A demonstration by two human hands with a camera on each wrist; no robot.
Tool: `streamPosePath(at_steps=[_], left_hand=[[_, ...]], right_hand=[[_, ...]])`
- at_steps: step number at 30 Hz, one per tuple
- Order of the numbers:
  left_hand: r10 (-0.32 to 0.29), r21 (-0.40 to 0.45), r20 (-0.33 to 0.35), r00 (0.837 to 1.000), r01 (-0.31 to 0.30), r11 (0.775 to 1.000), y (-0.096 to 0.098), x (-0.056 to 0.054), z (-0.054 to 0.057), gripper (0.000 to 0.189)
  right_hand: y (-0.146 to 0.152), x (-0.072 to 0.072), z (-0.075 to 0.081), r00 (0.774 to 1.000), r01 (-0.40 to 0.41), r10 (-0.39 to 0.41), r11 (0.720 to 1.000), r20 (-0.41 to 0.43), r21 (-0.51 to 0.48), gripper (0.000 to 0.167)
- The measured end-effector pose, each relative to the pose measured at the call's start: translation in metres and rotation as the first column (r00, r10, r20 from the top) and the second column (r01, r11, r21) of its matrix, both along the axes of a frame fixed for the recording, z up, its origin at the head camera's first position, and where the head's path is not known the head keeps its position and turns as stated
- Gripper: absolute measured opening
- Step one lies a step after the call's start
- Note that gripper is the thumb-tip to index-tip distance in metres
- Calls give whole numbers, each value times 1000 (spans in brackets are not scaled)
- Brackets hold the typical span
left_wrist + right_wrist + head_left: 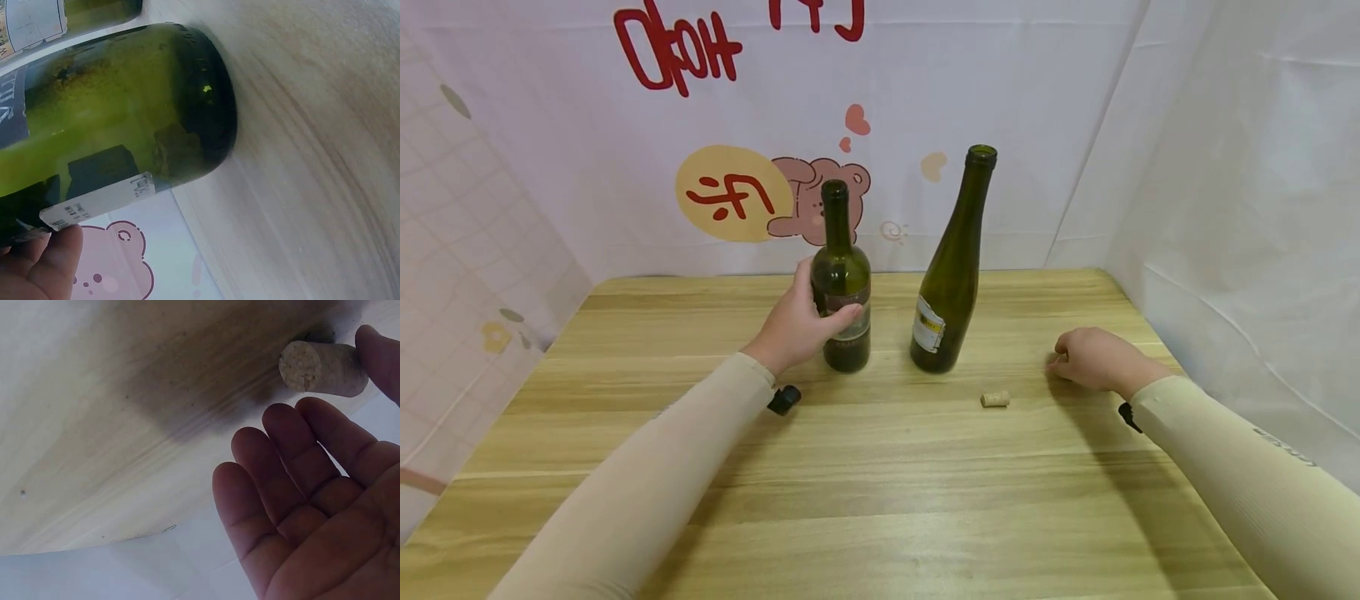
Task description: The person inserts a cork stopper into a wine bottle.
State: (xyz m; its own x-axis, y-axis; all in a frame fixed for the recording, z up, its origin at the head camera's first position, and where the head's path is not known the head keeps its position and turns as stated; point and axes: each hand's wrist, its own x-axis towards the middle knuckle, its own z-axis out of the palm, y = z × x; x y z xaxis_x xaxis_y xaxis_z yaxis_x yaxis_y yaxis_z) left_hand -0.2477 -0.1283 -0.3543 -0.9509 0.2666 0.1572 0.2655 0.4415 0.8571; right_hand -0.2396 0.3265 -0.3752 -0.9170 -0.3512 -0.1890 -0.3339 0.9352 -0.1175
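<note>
On the left, a green wine bottle [842,271] with a dark label stands upright on the wooden table. My left hand [805,321] grips its body, thumb across the front; in the left wrist view, fingertips [65,250] lie by its white sticker. To its right stands a taller, slender green bottle [958,258], with a torn white and yellow label. A cork [995,399] lies on the table left of my right hand [1093,358]. In the right wrist view a cork [325,369] shows between thumb and forefinger; the thumb overlaps its end, and the fingers are loosely extended.
The wooden table [880,500] ends at the back against a white cloth [1015,92] printed with red lettering and a pink bear. More white cloth hangs along both sides. Both bottle mouths are uncovered. Black straps show at both wrists.
</note>
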Motion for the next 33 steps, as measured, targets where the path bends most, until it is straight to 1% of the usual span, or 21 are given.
streamPosePath(at_steps=[2, 4, 12, 21, 33], left_hand=[[0, 1, 2, 1000, 0, 1000, 0, 0, 0, 91], [-4, 8, 2, 1000, 4, 1000, 0, 0, 0, 91], [-26, 42, -26, 999, 27, 999, 1, -1, -2, 88], [-25, 46, -26, 999, 26, 999, 1, -2, -4, 88], [3, 2, -40, 999, -3, 1000, 2, -1, -4, 91]], right_hand=[[0, 0, -1, 1000, -3, 3, 1000, 4, 4, 23], [-1, 0, -1, 1000, -3, 3, 1000, 10, 12, 19], [-3, 0, 0, 1000, 8, -8, 1000, 18, 14, 14], [-3, 0, -1, 1000, 14, -14, 1000, 7, 22, 14], [-7, 2, -1, 1000, 25, -25, 1000, -2, 12, 20]])
